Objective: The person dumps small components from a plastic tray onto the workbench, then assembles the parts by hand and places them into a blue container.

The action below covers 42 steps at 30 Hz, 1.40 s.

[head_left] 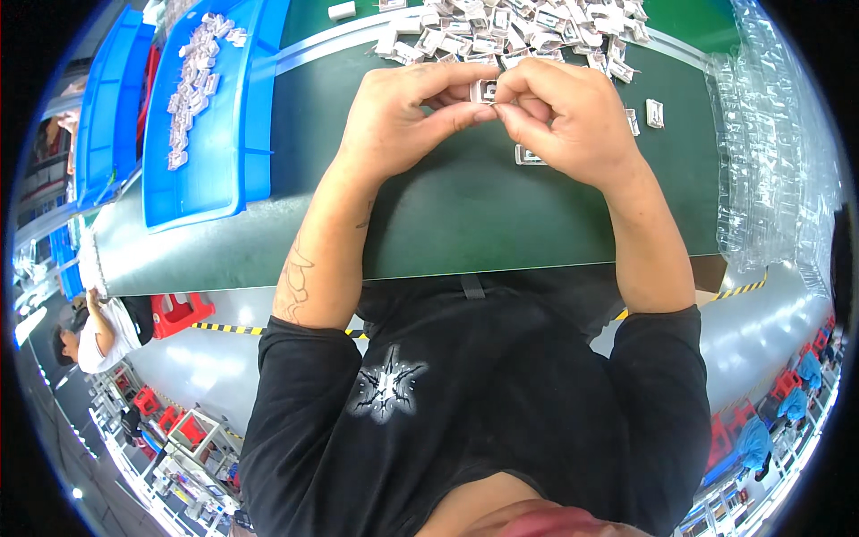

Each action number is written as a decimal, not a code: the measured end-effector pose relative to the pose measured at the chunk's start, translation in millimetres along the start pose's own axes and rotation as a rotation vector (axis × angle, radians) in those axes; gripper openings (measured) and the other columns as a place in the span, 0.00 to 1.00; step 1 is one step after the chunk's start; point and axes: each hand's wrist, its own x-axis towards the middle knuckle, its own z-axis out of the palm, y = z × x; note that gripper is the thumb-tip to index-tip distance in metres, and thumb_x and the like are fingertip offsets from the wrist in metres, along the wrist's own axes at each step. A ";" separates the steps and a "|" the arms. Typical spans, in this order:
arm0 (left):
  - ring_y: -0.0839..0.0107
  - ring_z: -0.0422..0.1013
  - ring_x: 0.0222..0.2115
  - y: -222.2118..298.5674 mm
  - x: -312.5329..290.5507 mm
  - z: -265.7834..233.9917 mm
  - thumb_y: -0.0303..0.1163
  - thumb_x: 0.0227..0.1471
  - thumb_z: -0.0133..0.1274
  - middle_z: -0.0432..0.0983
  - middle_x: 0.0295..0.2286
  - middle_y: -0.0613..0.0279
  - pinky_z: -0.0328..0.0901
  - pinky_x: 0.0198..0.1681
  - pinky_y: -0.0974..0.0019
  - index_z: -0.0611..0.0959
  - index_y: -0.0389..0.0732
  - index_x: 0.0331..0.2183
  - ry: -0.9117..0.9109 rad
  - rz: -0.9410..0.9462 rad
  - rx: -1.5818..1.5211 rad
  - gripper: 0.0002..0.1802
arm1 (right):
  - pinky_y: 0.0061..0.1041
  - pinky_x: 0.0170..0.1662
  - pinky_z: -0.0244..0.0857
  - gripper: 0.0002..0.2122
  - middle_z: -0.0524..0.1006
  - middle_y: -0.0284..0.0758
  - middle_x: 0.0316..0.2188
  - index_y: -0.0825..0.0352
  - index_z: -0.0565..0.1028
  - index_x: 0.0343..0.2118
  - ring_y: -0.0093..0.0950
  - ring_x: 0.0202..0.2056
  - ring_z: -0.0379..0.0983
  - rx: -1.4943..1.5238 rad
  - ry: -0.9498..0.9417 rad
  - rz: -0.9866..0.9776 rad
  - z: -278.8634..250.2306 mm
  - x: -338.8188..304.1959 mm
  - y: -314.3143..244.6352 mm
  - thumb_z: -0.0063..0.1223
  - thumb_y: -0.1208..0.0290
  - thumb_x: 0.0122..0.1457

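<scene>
A grey-floored workroom with a red plastic stool and a person in a white top, both at 8 o'clock from the hands, surrounds a dark green flat-topped bench. A small white rectangular part with a dark inside is held above the bench, between the 2 hands. The left hand is nearly closed, pinching the part's left end between thumb and index finger. The right hand is curled, thumb and fingertips drawn in at the part's right end; I cannot tell exactly what they have hold of.

From the held part, a heap of similar white parts lies at 12 o'clock. 1 loose white part sits at 5 o'clock, just below the right hand, and another white piece lies at 3 o'clock. Farther out at 3 o'clock is crinkled clear plastic sheeting. At 9 o'clock, a long blue plastic tray carries a row of white parts; a 2nd blue plastic tray stands beyond it.
</scene>
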 end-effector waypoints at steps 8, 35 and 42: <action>0.79 0.79 0.29 -1.7 -4.3 7.1 0.26 0.51 0.67 0.85 0.30 0.63 0.74 0.35 0.73 0.85 0.37 0.47 0.009 -0.168 -0.491 0.19 | 0.22 0.25 0.61 0.05 0.71 0.28 0.17 0.65 0.75 0.31 0.21 0.19 0.67 0.306 0.092 -0.005 3.5 -5.6 3.4 0.61 0.75 0.54; 0.77 0.69 0.24 16.6 -7.9 7.9 0.21 0.53 0.62 0.75 0.24 0.62 0.67 0.31 0.71 0.84 0.38 0.51 0.074 -0.065 0.329 0.21 | 0.39 0.26 0.70 0.03 0.79 0.32 0.24 0.59 0.79 0.26 0.39 0.26 0.78 -0.148 0.307 0.012 22.9 0.1 11.2 0.58 0.68 0.48; 0.78 0.73 0.28 0.6 -15.5 15.8 0.21 0.57 0.60 0.78 0.31 0.62 0.71 0.36 0.72 0.82 0.34 0.51 0.219 -0.066 0.128 0.19 | 0.38 0.26 0.68 0.02 0.78 0.36 0.20 0.64 0.75 0.25 0.40 0.23 0.77 0.201 0.442 0.097 22.5 4.4 -3.7 0.55 0.74 0.47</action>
